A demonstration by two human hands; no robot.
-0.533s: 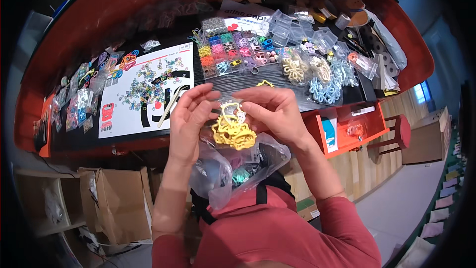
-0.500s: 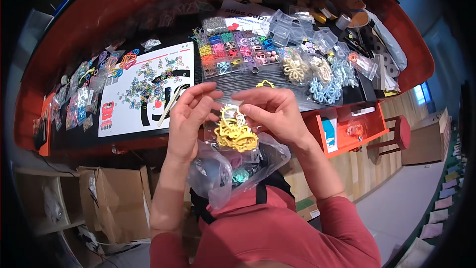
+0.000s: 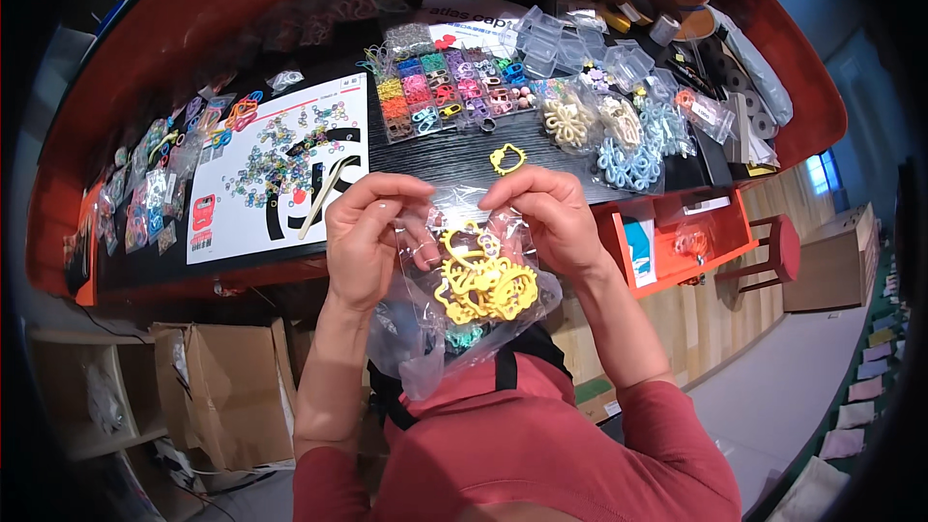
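Observation:
My left hand and my right hand pinch the two upper corners of a small clear plastic bag, stretched between them over my lap. Inside it lies a clump of yellow animal-head-shaped outline charms. A single yellow charm of like shape rests on the black table, just beyond my right fingers. Below, a larger clear bag sits on my lap with some green pieces showing in it.
On the black table stand a compartment box of colourful clasps and a white sheet strewn with small rings, tweezers on it. Bagged beaded pieces lie right. An orange drawer stands pulled out; cardboard leans lower left.
The small bag now hangs spread between both hands, with the yellow charms lower and slightly right. My right hand has shifted a little, and my view has moved slightly.

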